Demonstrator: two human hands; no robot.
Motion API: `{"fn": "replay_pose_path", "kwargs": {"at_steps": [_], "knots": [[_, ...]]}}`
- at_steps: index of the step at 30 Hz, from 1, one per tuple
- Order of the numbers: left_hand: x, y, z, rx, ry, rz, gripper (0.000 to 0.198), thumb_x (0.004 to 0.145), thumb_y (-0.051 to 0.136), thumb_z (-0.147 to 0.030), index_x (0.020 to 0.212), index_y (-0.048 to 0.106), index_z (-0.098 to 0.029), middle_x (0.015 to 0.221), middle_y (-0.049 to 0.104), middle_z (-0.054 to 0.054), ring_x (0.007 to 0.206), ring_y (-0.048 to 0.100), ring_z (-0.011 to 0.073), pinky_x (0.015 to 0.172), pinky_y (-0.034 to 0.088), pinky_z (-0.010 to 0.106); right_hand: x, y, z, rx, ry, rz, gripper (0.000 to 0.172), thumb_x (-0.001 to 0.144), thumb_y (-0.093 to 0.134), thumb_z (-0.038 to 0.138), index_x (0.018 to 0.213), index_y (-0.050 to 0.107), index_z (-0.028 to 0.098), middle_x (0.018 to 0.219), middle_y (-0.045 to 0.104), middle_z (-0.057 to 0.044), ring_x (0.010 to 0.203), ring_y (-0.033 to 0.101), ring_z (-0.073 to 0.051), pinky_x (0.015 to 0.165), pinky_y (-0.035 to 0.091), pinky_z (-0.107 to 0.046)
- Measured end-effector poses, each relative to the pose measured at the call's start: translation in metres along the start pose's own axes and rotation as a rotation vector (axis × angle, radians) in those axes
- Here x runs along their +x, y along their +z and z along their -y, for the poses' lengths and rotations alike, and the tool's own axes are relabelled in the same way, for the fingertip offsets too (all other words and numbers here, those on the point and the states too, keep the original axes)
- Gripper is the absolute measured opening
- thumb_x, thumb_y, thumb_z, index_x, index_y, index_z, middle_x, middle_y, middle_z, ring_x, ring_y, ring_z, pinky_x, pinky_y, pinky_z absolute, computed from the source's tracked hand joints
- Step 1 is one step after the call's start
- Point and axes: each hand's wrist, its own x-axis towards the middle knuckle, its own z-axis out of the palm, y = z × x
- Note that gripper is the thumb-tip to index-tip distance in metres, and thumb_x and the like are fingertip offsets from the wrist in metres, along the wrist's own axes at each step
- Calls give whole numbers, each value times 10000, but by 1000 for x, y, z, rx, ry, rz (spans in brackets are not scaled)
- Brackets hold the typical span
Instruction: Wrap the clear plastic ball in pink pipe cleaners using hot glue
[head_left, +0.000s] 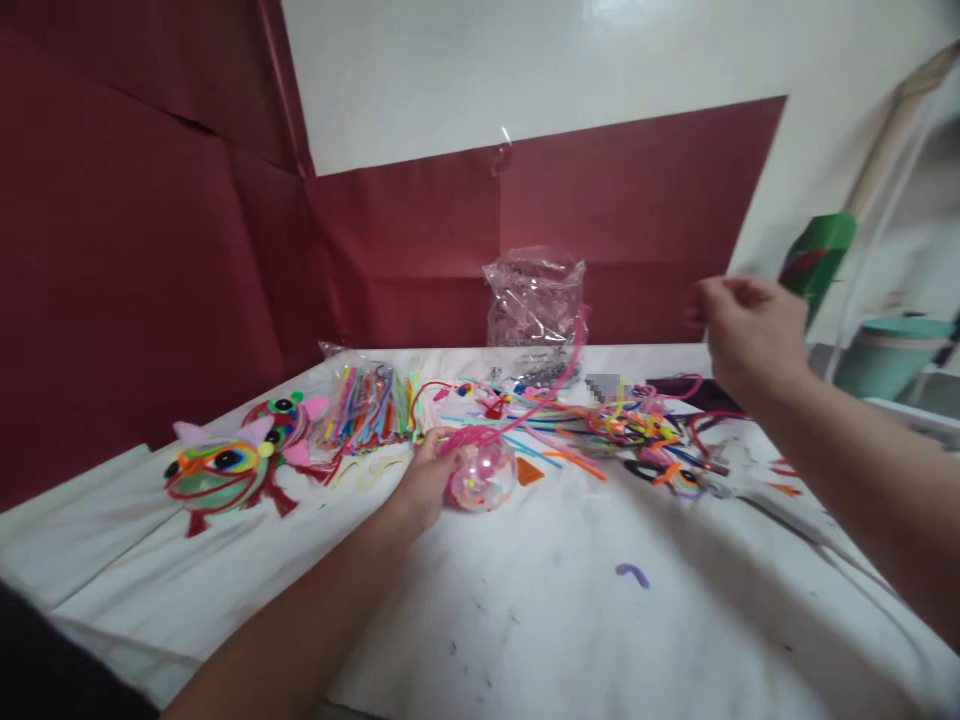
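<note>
My left hand (pixel 433 478) is closed round a clear plastic ball (pixel 491 478) just above the table. Pink pipe cleaner is wound about the ball's left side, and bright bits show on or through its wall. From there a long pink pipe cleaner (pixel 559 385) curves up to the right, its upper end apart from my other hand. Raised at the right, my right hand (pixel 750 325) has its fingers curled together; they are blurred, and what they hold, if anything, cannot be made out. An orange piece (pixel 529 471) lies beside the ball.
Two decorated ball figures (pixel 217 475) stand at the left. Bagged pipe cleaners (pixel 371 405) and a clear bag (pixel 536 305) sit toward the back. Loose pipe cleaners (pixel 637 425), a glue gun (pixel 772 500) with a cord, and a purple scrap (pixel 632 574) lie rightward.
</note>
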Motion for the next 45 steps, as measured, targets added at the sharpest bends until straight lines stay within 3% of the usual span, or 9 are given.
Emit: {"fn": "replay_pose_path", "kwargs": {"at_steps": [4,9,12,17,20,22,28,39,45], "knots": [[5,0,3,1,-12,-4,543,487,845,-344,912,543,-190,784,665,-21,633,615,122,579,478,215,64,-26,26,168,275,-177,330,910,576,345,1195,561,179,1192,602,-75,972,626,-211,804,531,-422],[12,1,2,24,-45,-43,561,459,858,-335,916,570,-185,798,680,-19,644,622,129,576,496,217,90,-53,79,317,265,-188,231,943,509,357,1023,610,165,993,648,-32,801,630,-146,709,527,-334],[8,5,-1,-28,-55,-41,527,459,850,-312,887,572,-180,760,679,-25,633,620,130,576,497,217,56,-47,106,382,187,-33,343,965,404,231,670,578,257,653,574,38,566,521,-89,552,452,-227],[2,11,-1,-105,-66,-21,450,529,813,-295,882,564,-171,782,681,-11,674,633,136,615,496,229,-51,-15,119,333,154,463,133,780,667,221,655,651,180,567,618,23,500,541,-105,504,442,-246],[-1,12,3,-80,-18,-5,460,571,794,-308,927,536,-176,819,678,-1,690,633,142,641,501,255,-110,11,110,259,386,817,219,764,659,347,612,625,193,543,605,30,493,524,-97,504,417,-236],[-5,12,6,-57,33,8,466,592,773,-309,957,512,-182,825,660,-5,684,623,141,648,496,266,-140,29,98,315,571,833,253,710,677,399,583,593,198,508,578,40,436,491,-94,465,397,-240],[-17,11,4,154,176,7,432,622,691,-203,998,478,-209,917,598,-2,735,586,132,652,468,241,-183,72,70,420,687,662,202,698,620,385,741,589,190,566,560,32,468,478,-106,465,394,-249],[-26,13,10,560,561,-45,609,584,767,-224,1115,468,-204,1204,518,99,1168,478,282,1005,353,384,-193,69,66,355,656,575,334,678,710,490,604,549,207,467,481,62,432,394,-93,444,309,-242],[-30,18,7,429,352,63,544,627,724,-227,1101,459,-200,1031,567,55,913,578,219,788,467,315,-189,63,62,281,596,571,413,639,704,609,606,613,208,454,488,45,447,416,-117,456,339,-261]]}}
